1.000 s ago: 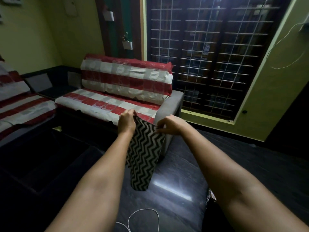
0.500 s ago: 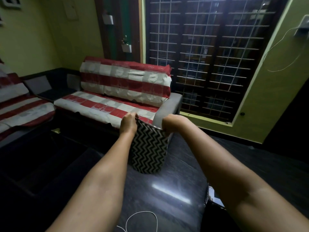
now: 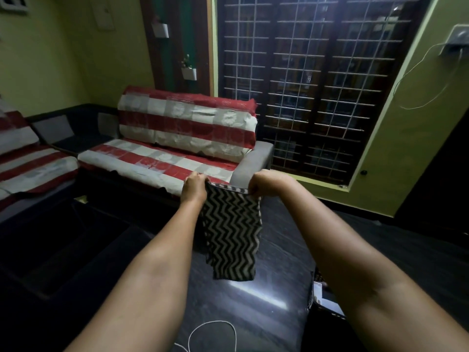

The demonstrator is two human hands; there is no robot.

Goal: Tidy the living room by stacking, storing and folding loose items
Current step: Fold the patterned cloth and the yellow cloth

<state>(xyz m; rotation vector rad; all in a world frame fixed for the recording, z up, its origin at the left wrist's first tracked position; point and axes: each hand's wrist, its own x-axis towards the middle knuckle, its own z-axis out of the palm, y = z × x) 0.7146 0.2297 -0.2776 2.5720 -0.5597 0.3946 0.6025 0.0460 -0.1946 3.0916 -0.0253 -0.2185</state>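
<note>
Hanging in mid-air before the sofa (image 3: pixel 177 153), the zigzag cloth (image 3: pixel 232 237) droops from its top edge. Left hand (image 3: pixel 194 188) and right hand (image 3: pixel 264 185) pinch its upper corners, fingers curled tight. Likely light, limp, unbreakable; corners suit folding.

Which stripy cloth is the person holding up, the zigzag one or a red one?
The black-and-white zigzag cloth. It hangs from the left hand and right hand; the red striped covers lie on the sofas.
</note>
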